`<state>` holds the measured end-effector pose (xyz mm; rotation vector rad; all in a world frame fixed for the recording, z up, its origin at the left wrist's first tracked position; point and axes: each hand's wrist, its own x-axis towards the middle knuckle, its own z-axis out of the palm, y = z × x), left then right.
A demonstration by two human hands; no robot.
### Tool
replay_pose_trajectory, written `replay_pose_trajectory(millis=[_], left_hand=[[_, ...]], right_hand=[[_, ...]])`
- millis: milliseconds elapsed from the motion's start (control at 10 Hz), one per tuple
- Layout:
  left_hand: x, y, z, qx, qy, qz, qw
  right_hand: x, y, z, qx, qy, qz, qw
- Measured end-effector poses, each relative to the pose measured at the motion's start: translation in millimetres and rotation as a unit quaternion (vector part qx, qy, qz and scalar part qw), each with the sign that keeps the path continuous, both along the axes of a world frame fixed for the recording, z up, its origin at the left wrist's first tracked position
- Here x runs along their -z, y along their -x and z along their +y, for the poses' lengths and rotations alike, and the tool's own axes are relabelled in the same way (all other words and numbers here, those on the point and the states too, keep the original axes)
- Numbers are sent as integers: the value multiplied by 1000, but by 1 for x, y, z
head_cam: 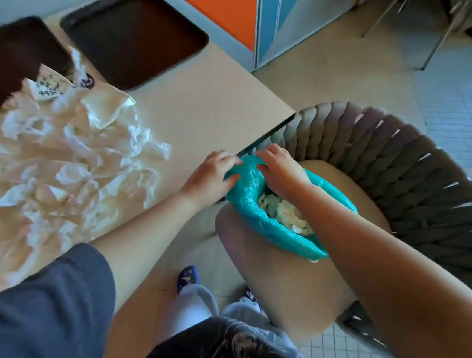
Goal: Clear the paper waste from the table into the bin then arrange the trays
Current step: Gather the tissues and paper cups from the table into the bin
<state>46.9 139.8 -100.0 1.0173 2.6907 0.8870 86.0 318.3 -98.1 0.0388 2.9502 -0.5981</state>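
beside the table (207, 96) corner, your left hand (212, 174) and right hand (281, 168) pinch the bag (268, 224) rim, fingers curled on the plastic, likely to hold it open. paper (59, 157) heaps on the table; trays (133, 35) beyond it.

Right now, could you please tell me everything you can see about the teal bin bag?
The teal bin bag is thin, glossy, crinkled plastic, its mouth open and rolled outward. It sits on the chair seat beside the table corner, with crumpled paper inside. The left hand grips its near rim; the right hand presses on the rim.
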Motion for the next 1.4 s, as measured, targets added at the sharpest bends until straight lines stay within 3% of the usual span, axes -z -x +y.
replay_pose_trajectory(millis=[400,600,800,900,1000,1100,1300,1400], left_hand=[[-13,30,-128,-124,11,87,988],[-20,58,-183,-173,58,114,977],[-21,82,-197,-102,150,-4,983],[-4,100,-201,-107,127,-24,986],[6,107,-199,-138,24,-120,983],[7,112,-195,-160,-42,-128,978],[3,117,-197,-74,25,-23,997],[-2,120,-190,-67,-7,-8,998]], right_hand=[[-4,62,-118,-76,37,30,996],[5,78,-180,-106,72,35,991],[15,95,-205,-135,10,-27,990],[15,100,-214,-153,-25,-34,987],[15,105,-218,-55,27,-40,997],[40,108,-206,-41,-21,-13,999],[29,96,-194,40,15,-6,999],[25,92,-190,20,-27,-27,999]])
